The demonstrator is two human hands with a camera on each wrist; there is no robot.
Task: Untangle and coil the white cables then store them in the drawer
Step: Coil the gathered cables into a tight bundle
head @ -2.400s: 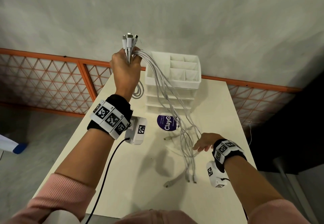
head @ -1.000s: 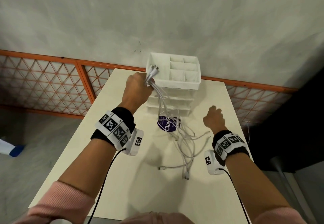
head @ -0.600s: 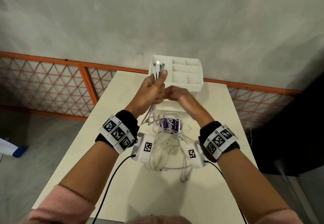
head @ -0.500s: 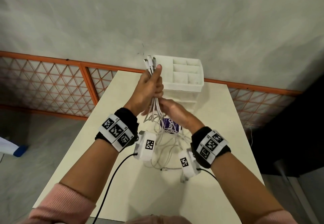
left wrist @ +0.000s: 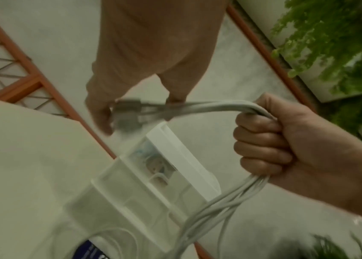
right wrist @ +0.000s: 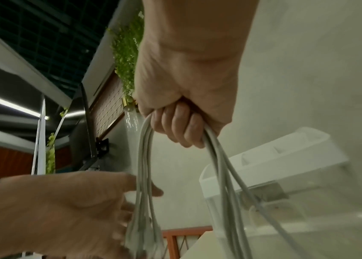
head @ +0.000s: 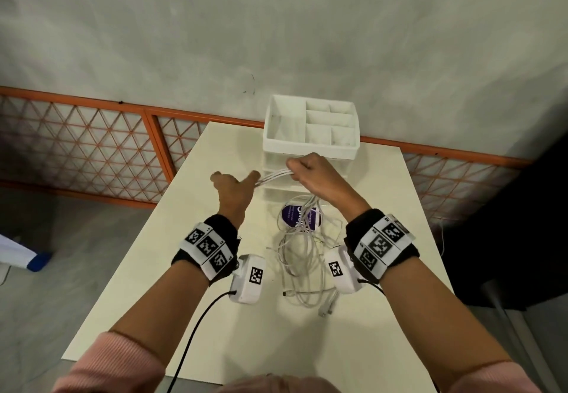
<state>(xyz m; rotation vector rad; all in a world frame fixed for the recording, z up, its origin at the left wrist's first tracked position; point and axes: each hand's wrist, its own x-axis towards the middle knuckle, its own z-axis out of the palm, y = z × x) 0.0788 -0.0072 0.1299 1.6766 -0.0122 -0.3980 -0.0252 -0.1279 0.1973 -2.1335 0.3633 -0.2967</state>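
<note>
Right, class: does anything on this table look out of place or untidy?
Yes. The white cables sprawl in loose tangled loops on the table, some lying across a purple disc. The right hand grips one bunched end; the drawer unit looks orderly.

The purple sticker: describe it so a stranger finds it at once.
Start at the cream table, then the white drawer organizer at its far edge. Just in front lies the purple sticker, round with white lettering, under loops of white cables: the only coloured patch there.

Purple round label [head: 299, 216] on the counter [head: 190, 196]: white lettering, partly covered by cables, not legible.
</note>
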